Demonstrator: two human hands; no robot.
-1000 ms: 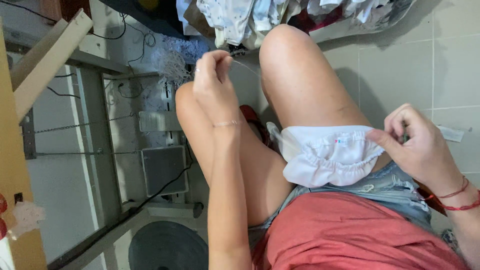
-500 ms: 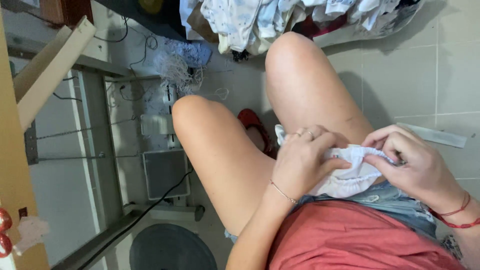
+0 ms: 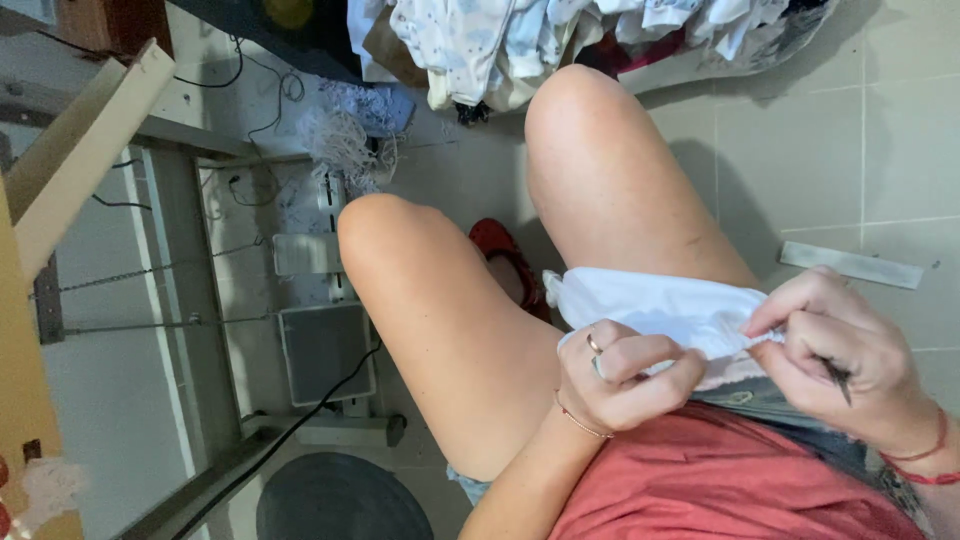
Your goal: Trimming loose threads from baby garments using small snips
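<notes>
Both hands pinch a small white garment held over the lap.

The left hand [image 3: 625,375], with a ring and a thin bracelet, has its fingers closed on the near edge of the white garment [image 3: 665,310], which lies across the right thigh. The right hand [image 3: 845,355], red cords at its wrist, pinches the frilled edge of the same cloth, and a thin dark tool lies against its palm; what kind of tool cannot be told. Beyond the knees a red shoe [image 3: 505,255] sits on the tiled floor [image 3: 830,150]. A grey pedal plate [image 3: 325,350] with a black cable [image 3: 270,445] stands under the metal frame [image 3: 190,300] on the left. A heap of pale printed clothes [image 3: 560,35] lies at the top edge, well apart from the hands, and a dark round disc [image 3: 340,500] sits at the bottom.
</notes>
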